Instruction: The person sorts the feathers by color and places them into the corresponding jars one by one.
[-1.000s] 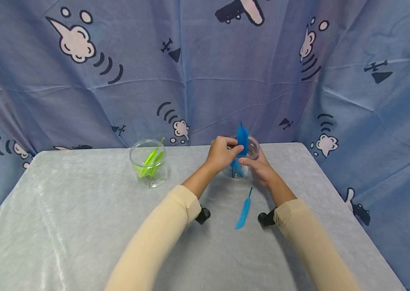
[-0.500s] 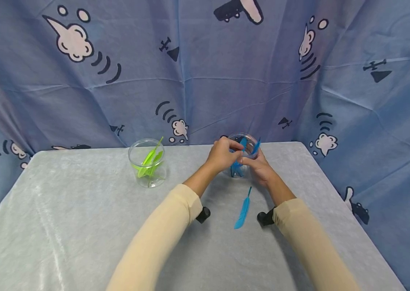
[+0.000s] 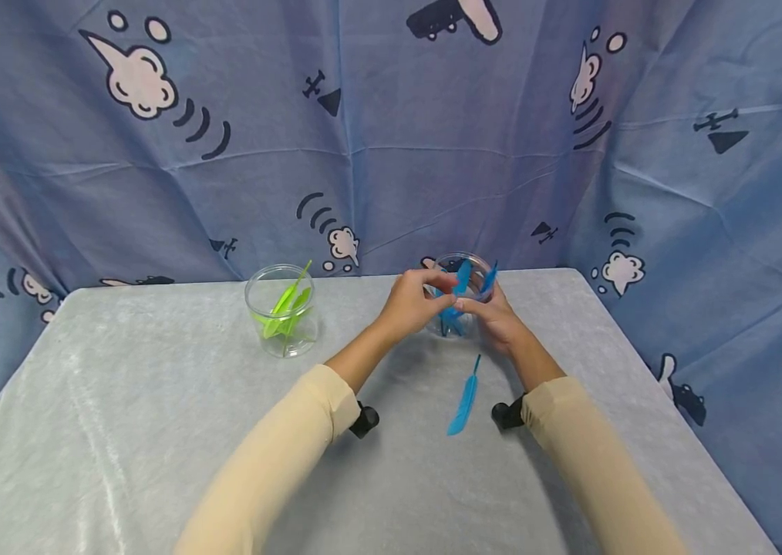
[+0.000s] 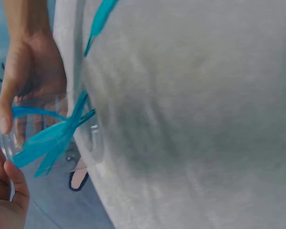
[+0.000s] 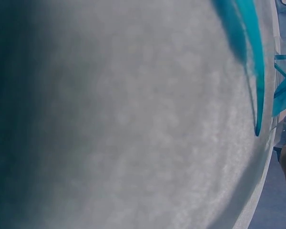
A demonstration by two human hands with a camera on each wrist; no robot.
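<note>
A clear plastic cup (image 3: pixel 459 255) with several blue feathers (image 3: pixel 463 276) in it stands near the table's back edge. My right hand (image 3: pixel 500 322) grips this cup around its right side, the thumb (image 4: pixel 6 113) lying across the front. At the cup's left rim is my left hand (image 3: pixel 407 305), its thumb and fingers parted with no feather visibly pinched between them. One feather leans out over the right of the rim. A loose blue feather (image 3: pixel 463 405) lies on the table between the forearms; the right wrist view shows it close up.
To the left, a second clear plastic cup (image 3: pixel 305 340) holds several lime-green feathers (image 3: pixel 288 304). A pale cloth (image 3: pixel 120 401) covers the table. Behind it hangs a blue printed curtain (image 3: pixel 405 193).
The blue feather that my left hand held upright over the cup now sits inside it. My left hand has drawn slightly back to the left, fingers parting. The right hand stays on the cup.
</note>
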